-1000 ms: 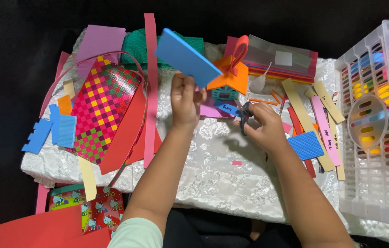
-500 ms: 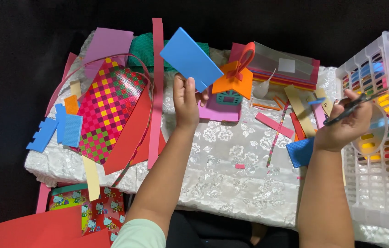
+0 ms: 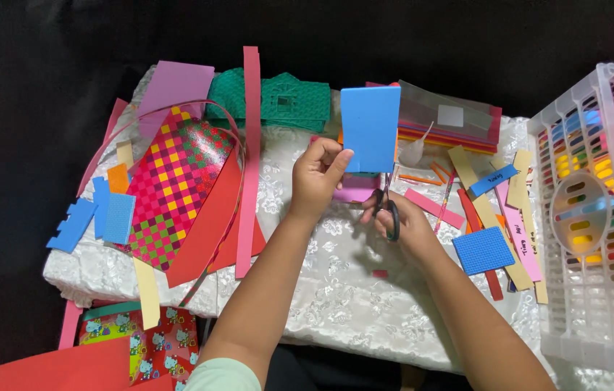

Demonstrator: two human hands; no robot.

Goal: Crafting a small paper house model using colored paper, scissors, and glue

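Left hand [image 3: 319, 176]: grip pinched on the bottom corner of a blue foam sheet [image 3: 370, 128], thumb in front and fingers behind. Held upright above the worktop, probably so the lower edge stays free for the blades.

Right hand [image 3: 402, 224]: fingers through the dark loops of a pair of scissors [image 3: 388, 206], grip closed round the handles. Blades point up toward the bottom edge of the sheet, right under it; can't tell whether they're apart or touching the foam yet.

Blue foam sheet: roughly rectangular, in the air between both hands, over the middle-back of the worktop.

Worktop [image 3: 336, 304]: covered in a white patterned cloth, bare patch kept right in front of the hands, clutter pushed out to the sides.

Left side: woven checkered paper mat [image 3: 176, 185] in pink, yellow and green, lying flat with loose red sheets beside it; small blue foam offcuts [image 3: 97, 217] near the edge.

Back: green woven piece [image 3: 285, 101] and a long pink strip [image 3: 250, 145] running front to back.

Right side: textured blue square [image 3: 483, 250] amid loose paper strips, within easy reach of the scissor hand.

Far right: white plastic basket [image 3: 589, 304] with colourful supplies inside, parked just beside the worktop.
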